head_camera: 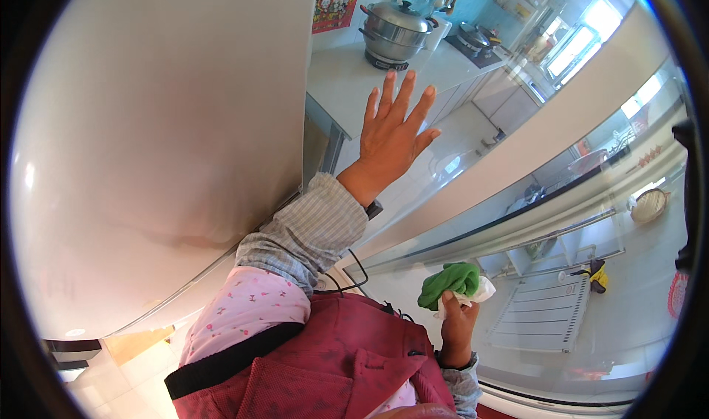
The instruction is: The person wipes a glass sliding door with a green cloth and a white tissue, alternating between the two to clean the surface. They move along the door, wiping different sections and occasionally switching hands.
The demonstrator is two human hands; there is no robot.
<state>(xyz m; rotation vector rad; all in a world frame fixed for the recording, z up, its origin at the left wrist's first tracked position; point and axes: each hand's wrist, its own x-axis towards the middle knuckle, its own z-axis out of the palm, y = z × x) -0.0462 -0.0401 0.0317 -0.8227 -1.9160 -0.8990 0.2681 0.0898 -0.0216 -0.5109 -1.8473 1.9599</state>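
My left hand (pixel 390 133) is raised in front of me, back towards me, with its fingers spread and nothing held. Whether it touches any surface I cannot tell. A checked cuff covers the forearm behind it. Lower right, my right hand (pixel 461 325) grips a bunched green cloth (pixel 451 286) together with a crumpled white cloth or tissue (pixel 485 289). Both pieces are pinched between thumb and fingers, close to a large glass panel (pixel 421 277). A pale door frame post (pixel 498 142) runs diagonally between the two hands.
A big glossy pale panel (pixel 166 114) fills the left side. Beyond my left hand, a metal steamer pot (pixel 396 31) stands on a white counter (pixel 343 86), with a lidded pan (pixel 473 35) on a hob further back. Through the glass appears a white slatted rack (pixel 540 315).
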